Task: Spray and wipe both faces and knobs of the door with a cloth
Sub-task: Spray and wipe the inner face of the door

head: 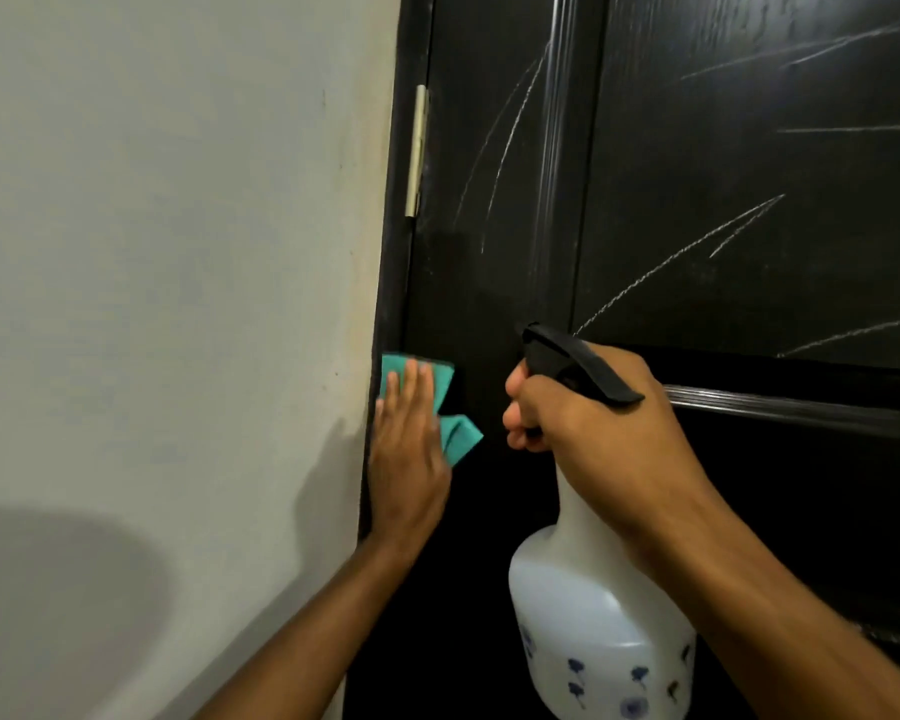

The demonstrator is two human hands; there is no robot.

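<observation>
The door [697, 174] is dark, almost black, and fills the right part of the view; pale streaks and thin arcs run across its upper panels. It sits in a dark frame [385, 356] beside a pale wall [178, 252] on the left. A light metal hinge [415, 150] shows on the door's left edge, high up.

The left hand [409, 449] lies flat with straight fingers, pressing a teal cloth [450, 407] against the door's face close to the frame, below the hinge. Parts of the cloth stick out above the fingertips and to the right of the hand; the rest is hidden under the palm.

The right hand [588, 423] grips the neck of a spray bottle [598, 631], its fingers curled round the black spray head [572, 361]. The nozzle points towards the door, just right of the cloth. Whether the fingers are squeezing the trigger cannot be told. The bottle is white and translucent, with small blue flower prints low on its body, and hangs upright below the hand, near the door but apart from the cloth.

A horizontal moulding [801, 410] on the door catches the light behind the right wrist. A soft shadow falls on the wall at the lower left.
</observation>
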